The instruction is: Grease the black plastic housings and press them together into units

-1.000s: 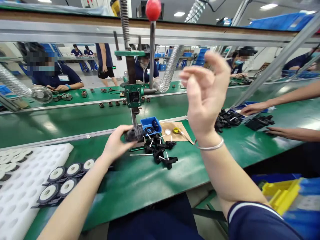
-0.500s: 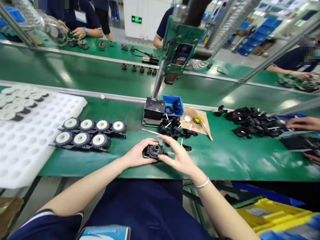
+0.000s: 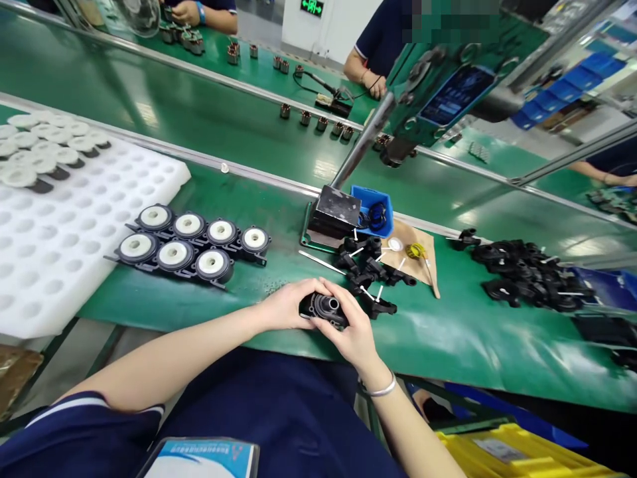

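Note:
A round black part with a raised central spout (image 3: 326,307) is held between both hands just above the green bench (image 3: 279,275). My left hand (image 3: 291,305) wraps its left side, and my right hand (image 3: 351,325) grips its right side with the fingers curved over the back. Behind my right hand lies a pile of black parts with white sticks (image 3: 373,265). Several black housings with white discs (image 3: 174,254) stand in two rows to the left. A thin white strip (image 3: 321,261) lies just behind the hands.
A press stand (image 3: 336,209) rises behind the hands, beside a blue bin (image 3: 371,199) with black pieces. Brown paper (image 3: 428,265) holds a yellow roll. At left lies a white foam tray (image 3: 89,219); at right, more black parts (image 3: 522,272). A co-worker's hand (image 3: 373,83) shows across the bench.
The view has shifted and tilted. My right hand has closed in around the black part, which now leans slightly. The neighbour's hands at the right are out of view.

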Motion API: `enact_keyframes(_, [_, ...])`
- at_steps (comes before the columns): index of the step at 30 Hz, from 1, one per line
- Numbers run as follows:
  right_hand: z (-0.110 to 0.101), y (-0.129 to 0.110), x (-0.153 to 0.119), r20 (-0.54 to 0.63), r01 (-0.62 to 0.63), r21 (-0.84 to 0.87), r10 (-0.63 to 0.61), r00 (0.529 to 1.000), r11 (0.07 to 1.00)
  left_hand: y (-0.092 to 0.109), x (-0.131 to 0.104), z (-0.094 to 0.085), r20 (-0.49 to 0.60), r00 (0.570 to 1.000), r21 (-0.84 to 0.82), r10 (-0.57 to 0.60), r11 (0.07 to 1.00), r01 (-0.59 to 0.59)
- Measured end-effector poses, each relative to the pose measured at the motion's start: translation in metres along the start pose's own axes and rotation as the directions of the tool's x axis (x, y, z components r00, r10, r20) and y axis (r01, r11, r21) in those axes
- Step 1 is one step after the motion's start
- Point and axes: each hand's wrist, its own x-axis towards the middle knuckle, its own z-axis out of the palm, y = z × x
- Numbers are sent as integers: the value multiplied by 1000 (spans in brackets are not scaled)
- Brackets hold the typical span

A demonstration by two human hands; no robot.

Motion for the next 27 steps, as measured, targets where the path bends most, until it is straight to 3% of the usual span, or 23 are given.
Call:
enact_keyframes(20, [7, -7, -6, -70, -39, -115, 31, 997, 993, 6, -1, 1, -19, 1000, 8, -4, 1000, 4])
enact_keyframes(27, [1, 0, -4, 2, -24, -83, 24, 1000, 996, 6, 0, -1, -2, 1000, -18, -14, 1000, 14])
